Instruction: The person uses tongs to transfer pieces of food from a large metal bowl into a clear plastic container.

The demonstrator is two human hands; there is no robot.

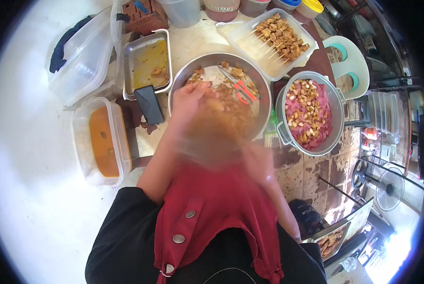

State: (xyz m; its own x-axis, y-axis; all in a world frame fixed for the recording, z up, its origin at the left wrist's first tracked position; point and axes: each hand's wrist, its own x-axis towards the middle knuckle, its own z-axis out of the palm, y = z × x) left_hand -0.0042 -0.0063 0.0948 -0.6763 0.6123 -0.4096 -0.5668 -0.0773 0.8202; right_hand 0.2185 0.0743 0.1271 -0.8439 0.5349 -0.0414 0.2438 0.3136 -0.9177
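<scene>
A wide metal basin stands before me with brown marinated meat pieces inside. Orange-handled scissors lie in it, blades pointing away. Over its left side, my left hand has its fingers closed around what looks like a piece of meat. My right hand is low at the basin's near right edge; motion blur hides its fingers and anything in them. The near side of the basin is smeared by blur too.
Skewered meat fills part of a plastic tray at back right. Right of the basin stands a pot of raw meat topped with chopped pieces. To the left are a metal tray, a black phone and a tub of orange liquid.
</scene>
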